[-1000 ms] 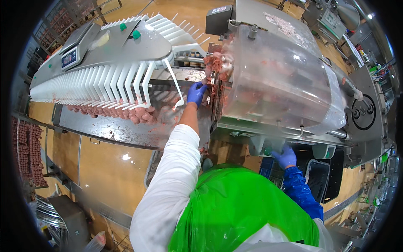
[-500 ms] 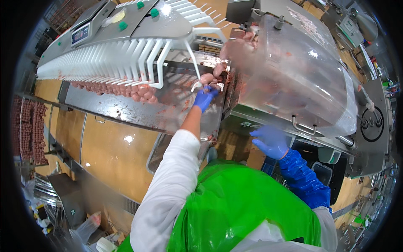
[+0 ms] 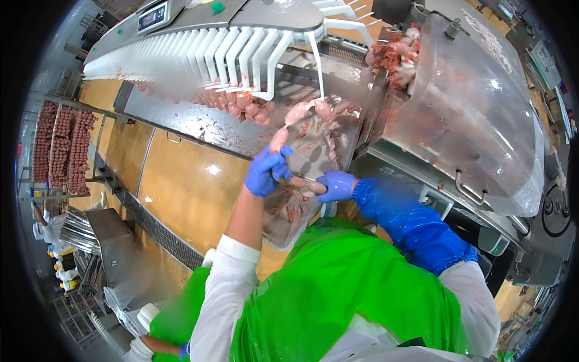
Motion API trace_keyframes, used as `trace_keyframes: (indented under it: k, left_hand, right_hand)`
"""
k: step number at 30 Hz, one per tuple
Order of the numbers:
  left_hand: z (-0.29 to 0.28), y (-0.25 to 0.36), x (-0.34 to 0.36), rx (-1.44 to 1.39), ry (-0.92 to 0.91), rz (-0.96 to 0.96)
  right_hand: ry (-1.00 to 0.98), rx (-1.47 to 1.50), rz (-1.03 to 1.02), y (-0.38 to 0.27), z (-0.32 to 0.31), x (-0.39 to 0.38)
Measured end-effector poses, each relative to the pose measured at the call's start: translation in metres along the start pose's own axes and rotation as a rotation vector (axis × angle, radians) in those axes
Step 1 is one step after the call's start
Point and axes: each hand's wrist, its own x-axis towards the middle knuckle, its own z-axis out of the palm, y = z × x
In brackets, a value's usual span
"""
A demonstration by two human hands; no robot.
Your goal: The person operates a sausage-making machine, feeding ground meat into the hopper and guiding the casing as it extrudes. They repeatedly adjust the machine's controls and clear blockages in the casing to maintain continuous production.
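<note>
A chain of pale pink sausage links (image 3: 297,112) hangs from the last white arm (image 3: 316,60) of the hanging rack and runs down to my blue-gloved hands. My left hand (image 3: 265,172) is closed around the chain just below an upright link. My right hand (image 3: 336,186), lower and to the right, grips a link (image 3: 316,187) at the chain's end. Under both hands are loose casing and meat scraps, partly hidden. A bunch of links (image 3: 244,105) hangs under the white rack above the steel tray (image 3: 181,120).
A machine with a clear cover (image 3: 464,120) and raw meat mass (image 3: 395,60) stands right. A rack of hanging sausages (image 3: 66,145) is far left, with people (image 3: 53,232) below it. A co-worker's green apron (image 3: 169,320) and arm show at lower left, beside steel equipment (image 3: 117,253).
Both hands have come together below the rack: my left hand moved down and left with the chain, my right hand moved up from beneath the machine onto a link. The view has shifted.
</note>
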Motion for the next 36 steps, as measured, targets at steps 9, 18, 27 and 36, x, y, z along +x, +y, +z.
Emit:
trace_keyframes:
  k: [9,18,27,36]
  left_hand:
    - [-0.096,0.014,0.067,0.086,0.1,-0.019]
    - [-0.117,0.043,0.088,0.235,0.454,0.077]
    - [0.011,-0.056,0.039,0.908,0.005,0.573]
    - [0.071,-0.07,-0.007,1.033,-0.362,-0.028]
  right_hand:
    - [-0.049,0.281,0.172,-0.007,-0.039,-0.129]
    - [-0.047,0.516,0.384,-0.01,-0.052,-0.223]
    - [-0.068,0.977,0.426,-0.06,-0.096,-0.185]
    - [0.189,0.375,0.011,-0.097,-0.132,-0.141]
